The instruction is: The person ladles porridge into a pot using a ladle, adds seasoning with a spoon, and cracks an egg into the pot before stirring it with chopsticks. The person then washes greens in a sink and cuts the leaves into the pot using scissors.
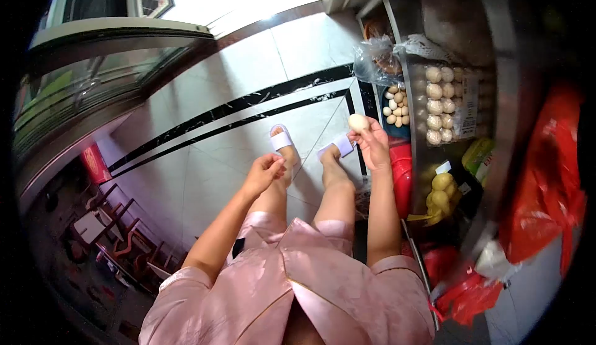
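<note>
Between the fingertips of my right hand point(374, 146) is a pale egg point(358, 122), held up in front of the shelf unit. My left hand point(267, 172) hangs over my legs with its fingers curled in; whether anything sits in them does not show. To the right of the egg, a blue container point(388, 124) holds several loose brown and white eggs point(396, 104). Beside it on the shelf stands a clear-wrapped pack of eggs point(448, 104) in rows.
A clear plastic bag point(377, 59) sits above the loose eggs. Yellow fruit in netting point(441, 194) lies lower on the shelf, near a red container point(401, 174). Red bags point(546, 177) hang at the right. Wooden furniture point(112, 221) and a glass door point(93, 75) are at the left.
</note>
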A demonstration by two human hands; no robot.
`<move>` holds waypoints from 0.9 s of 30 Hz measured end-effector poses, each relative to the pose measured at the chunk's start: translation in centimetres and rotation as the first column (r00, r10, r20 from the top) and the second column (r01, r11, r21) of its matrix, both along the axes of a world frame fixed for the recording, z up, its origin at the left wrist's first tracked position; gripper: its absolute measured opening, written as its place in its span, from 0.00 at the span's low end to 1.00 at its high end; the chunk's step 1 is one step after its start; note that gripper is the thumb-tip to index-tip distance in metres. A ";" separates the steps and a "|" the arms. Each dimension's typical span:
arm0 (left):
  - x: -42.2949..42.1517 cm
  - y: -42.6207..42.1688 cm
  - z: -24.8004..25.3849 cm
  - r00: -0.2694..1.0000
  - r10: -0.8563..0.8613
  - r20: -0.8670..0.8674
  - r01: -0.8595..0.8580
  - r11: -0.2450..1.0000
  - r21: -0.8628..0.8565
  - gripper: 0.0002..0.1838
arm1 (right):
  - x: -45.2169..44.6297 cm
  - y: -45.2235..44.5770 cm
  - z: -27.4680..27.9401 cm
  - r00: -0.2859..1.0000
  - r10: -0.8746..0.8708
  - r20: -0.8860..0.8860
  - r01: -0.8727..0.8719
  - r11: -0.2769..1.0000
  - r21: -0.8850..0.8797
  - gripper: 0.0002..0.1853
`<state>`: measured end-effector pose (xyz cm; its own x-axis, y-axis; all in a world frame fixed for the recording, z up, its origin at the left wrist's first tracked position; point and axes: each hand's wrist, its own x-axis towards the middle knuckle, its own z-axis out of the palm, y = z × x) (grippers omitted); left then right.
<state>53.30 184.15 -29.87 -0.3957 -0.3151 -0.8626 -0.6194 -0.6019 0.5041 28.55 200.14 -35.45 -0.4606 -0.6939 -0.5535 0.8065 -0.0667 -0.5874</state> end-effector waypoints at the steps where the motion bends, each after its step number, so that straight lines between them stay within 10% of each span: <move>1: -0.4 -0.5 2.1 0.999 -0.004 -0.044 0.004 1.000 -0.007 0.10 | 0.7 -1.6 3.1 0.999 0.041 -0.013 -0.041 0.999 -0.032 0.19; 7: -0.7 -5.5 13.1 0.938 0.026 -0.345 -0.043 0.998 -0.042 0.09 | 4.0 -11.0 20.4 0.955 0.296 -0.027 -0.292 0.918 -0.270 0.32; 14: 2.1 -13.6 18.3 0.970 -0.057 -0.238 0.025 0.991 -0.133 0.10 | 5.1 -21.1 28.8 0.908 0.418 0.005 -0.373 0.816 -0.440 0.29; 27: -10.8 -42.3 14.3 0.965 0.198 -0.170 -0.245 0.911 -0.333 0.11 | -14.1 -49.3 24.8 0.873 0.483 -0.063 -0.480 0.875 0.054 0.14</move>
<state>42.45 141.86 -15.61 -0.3814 -0.6782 -0.6281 -0.4054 -0.4879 0.7730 14.40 150.80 -10.61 -0.1140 -0.8208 -0.5597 0.6888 0.3408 -0.6399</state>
